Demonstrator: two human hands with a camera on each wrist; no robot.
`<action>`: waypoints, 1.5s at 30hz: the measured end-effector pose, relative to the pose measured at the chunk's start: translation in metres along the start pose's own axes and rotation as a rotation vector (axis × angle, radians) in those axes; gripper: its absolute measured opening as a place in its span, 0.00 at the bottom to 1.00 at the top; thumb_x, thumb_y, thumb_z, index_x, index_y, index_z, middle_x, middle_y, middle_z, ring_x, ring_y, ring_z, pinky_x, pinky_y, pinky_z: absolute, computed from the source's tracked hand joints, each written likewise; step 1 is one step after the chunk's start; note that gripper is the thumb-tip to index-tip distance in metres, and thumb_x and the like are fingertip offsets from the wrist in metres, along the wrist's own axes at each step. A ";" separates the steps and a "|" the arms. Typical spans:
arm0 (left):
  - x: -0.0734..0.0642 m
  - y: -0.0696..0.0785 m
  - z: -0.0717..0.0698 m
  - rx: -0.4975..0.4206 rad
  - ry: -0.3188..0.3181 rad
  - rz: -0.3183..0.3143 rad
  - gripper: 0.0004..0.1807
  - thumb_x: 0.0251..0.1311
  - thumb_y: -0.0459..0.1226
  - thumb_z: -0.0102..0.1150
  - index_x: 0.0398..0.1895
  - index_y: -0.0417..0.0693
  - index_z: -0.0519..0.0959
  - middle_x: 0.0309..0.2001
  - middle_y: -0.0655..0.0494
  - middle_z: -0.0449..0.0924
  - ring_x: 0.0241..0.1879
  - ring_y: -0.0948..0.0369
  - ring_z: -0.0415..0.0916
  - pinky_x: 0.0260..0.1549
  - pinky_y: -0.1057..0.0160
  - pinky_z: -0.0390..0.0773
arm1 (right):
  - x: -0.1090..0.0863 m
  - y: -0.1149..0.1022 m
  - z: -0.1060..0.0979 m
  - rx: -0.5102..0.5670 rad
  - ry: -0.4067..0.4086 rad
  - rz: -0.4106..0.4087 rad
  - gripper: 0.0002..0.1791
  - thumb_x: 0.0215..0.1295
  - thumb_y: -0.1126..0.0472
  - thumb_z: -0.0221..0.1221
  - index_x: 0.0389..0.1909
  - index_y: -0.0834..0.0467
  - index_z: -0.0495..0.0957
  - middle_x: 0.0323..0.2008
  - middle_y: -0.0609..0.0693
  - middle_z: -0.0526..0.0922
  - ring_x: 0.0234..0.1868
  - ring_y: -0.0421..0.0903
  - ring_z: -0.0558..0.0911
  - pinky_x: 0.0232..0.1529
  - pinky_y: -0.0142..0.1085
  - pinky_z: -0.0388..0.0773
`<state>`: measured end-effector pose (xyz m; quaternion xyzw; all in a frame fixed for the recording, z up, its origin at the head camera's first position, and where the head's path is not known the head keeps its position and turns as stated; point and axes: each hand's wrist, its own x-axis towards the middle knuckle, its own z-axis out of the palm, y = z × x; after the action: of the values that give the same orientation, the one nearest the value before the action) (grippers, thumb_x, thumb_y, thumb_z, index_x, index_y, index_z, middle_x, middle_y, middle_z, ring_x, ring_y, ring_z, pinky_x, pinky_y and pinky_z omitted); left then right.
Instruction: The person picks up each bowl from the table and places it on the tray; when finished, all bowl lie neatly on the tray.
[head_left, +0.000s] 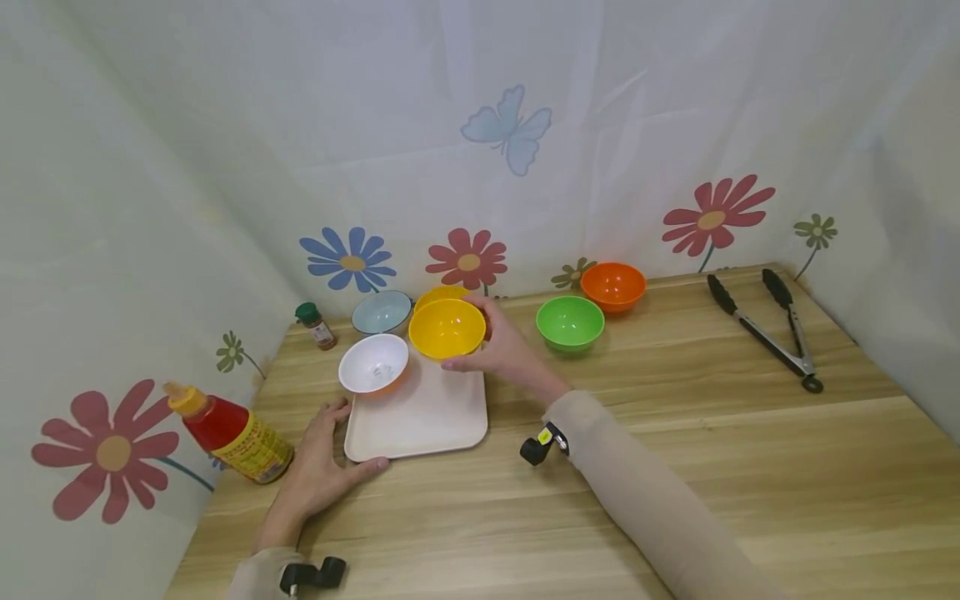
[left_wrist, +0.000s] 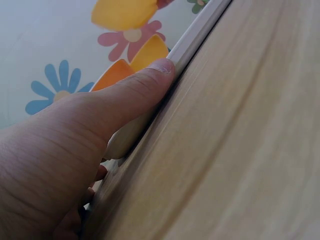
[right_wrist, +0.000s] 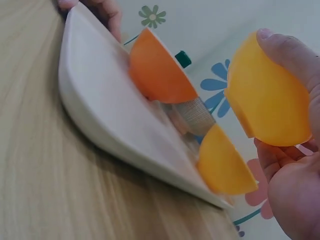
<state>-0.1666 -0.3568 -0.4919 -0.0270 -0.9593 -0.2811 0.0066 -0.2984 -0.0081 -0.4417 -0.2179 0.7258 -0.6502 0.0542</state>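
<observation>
My right hand (head_left: 510,346) grips a yellow bowl (head_left: 447,330) by its side, thumb and fingers on opposite sides. The bowl is raised above the tray, as the right wrist view shows. Below it a second yellow bowl (right_wrist: 225,162) sits at the far end of the white tray (head_left: 423,421), mostly hidden in the head view. A bowl with a white inside and orange outside (head_left: 373,365) stands at the tray's left. My left hand (head_left: 321,467) lies at the tray's near left corner, its straight thumb touching the front rim (left_wrist: 192,37) and its fingers along the left side.
A pale blue bowl (head_left: 382,313) and a green-capped spice jar (head_left: 317,327) stand at the back left. A red sauce bottle (head_left: 236,437) is beside my left hand. Green (head_left: 570,323) and orange (head_left: 613,287) bowls stand right of my right hand; tongs (head_left: 772,337) lie farther right.
</observation>
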 end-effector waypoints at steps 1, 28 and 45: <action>0.000 0.000 0.000 0.001 0.000 0.000 0.68 0.53 0.67 0.84 0.87 0.43 0.58 0.89 0.34 0.50 0.88 0.29 0.41 0.81 0.20 0.49 | 0.000 0.003 0.001 0.000 0.000 0.006 0.61 0.56 0.50 0.87 0.85 0.48 0.60 0.76 0.43 0.73 0.75 0.49 0.76 0.80 0.50 0.75; -0.001 -0.002 0.002 -0.001 -0.007 -0.004 0.68 0.53 0.67 0.83 0.88 0.45 0.58 0.89 0.35 0.50 0.88 0.30 0.40 0.81 0.20 0.49 | 0.000 0.042 0.015 -0.145 -0.011 0.092 0.60 0.56 0.44 0.86 0.83 0.48 0.61 0.76 0.47 0.75 0.73 0.50 0.77 0.82 0.53 0.72; 0.003 -0.003 0.000 0.001 -0.027 -0.041 0.69 0.54 0.68 0.82 0.89 0.47 0.56 0.90 0.38 0.47 0.89 0.32 0.37 0.82 0.20 0.46 | 0.002 0.036 0.011 -0.131 0.003 0.057 0.62 0.59 0.50 0.85 0.88 0.45 0.56 0.82 0.49 0.68 0.79 0.52 0.72 0.84 0.57 0.67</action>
<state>-0.1699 -0.3585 -0.4936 -0.0114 -0.9597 -0.2805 -0.0121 -0.3053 -0.0171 -0.4773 -0.1993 0.7729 -0.5997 0.0569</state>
